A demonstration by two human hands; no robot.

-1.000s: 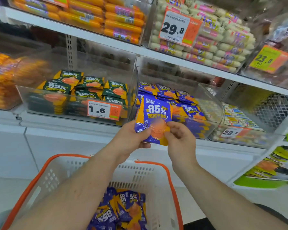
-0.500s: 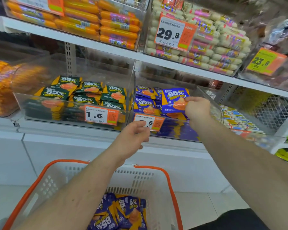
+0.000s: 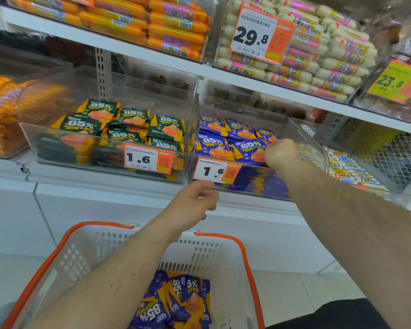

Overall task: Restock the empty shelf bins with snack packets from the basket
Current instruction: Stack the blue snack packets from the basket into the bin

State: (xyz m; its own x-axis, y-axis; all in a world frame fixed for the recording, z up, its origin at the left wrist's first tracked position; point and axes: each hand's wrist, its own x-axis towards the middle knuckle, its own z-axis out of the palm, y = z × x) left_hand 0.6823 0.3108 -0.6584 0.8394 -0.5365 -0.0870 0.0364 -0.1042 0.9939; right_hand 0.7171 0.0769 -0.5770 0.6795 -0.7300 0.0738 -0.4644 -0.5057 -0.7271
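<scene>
1. Reaching over the front lip of the clear bin (image 3: 301,129), the right hand (image 3: 280,151) sits inside its open top; the shelf (image 3: 152,58) above leaves a gap over the bin, and the clear divider wall (image 3: 196,119) closes its left side.
2. The right hand is curled into a fist with its knuckles toward the camera, touching the front blue packet (image 3: 248,150); whether it pinches that packet cannot be told.
3. The left hand (image 3: 192,205) hangs in the air just below the bin's price tag (image 3: 216,172), fingers loosely curled and holding nothing, above the far rim of the basket (image 3: 223,252).
4. More blue packets (image 3: 176,302) lie in the basket bottom, partly hidden by the left forearm.
5. The neighbouring bin on the left holds green packets (image 3: 126,129) behind its own tag.
6. Orange sausages (image 3: 176,27) and pale sausages (image 3: 318,62) fill the bins overhead.
</scene>
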